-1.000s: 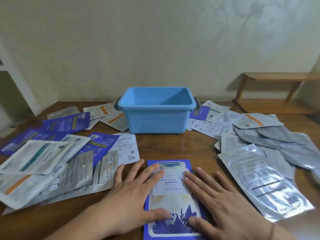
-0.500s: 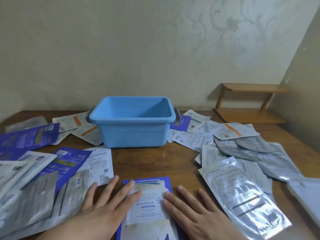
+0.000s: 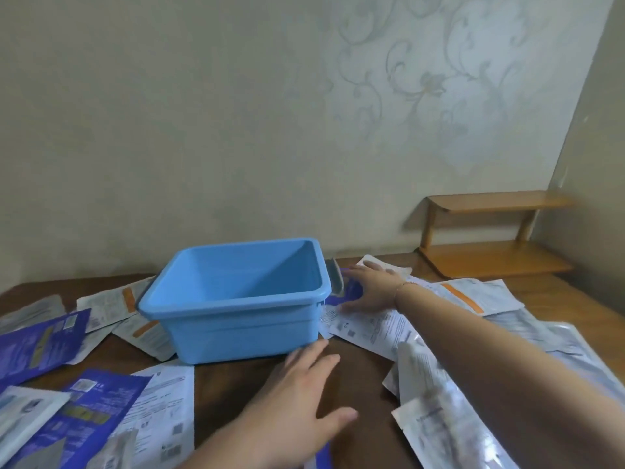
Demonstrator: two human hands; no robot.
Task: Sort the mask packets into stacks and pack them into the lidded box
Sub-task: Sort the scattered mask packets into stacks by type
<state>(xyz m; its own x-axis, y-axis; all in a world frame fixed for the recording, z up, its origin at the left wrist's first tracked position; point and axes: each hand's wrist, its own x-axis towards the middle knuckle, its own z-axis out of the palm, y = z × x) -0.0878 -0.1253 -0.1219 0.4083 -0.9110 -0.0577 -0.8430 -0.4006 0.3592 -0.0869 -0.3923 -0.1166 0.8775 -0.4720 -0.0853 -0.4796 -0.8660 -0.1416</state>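
Head view: right hand [image 3: 373, 292] fingers spread on blue packet [image 3: 351, 290] beside blue box [image 3: 236, 319]; left hand [image 3: 297, 401] relaxed, flat, holding nothing.

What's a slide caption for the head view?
Right hand reaches a blue packet beside the empty blue box; left hand hovers open.

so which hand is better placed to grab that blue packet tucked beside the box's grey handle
Right. The right hand is already stretched out to the blue packet by the box handle, fingers on it. The left hand hovers open over bare table, nearer the person.
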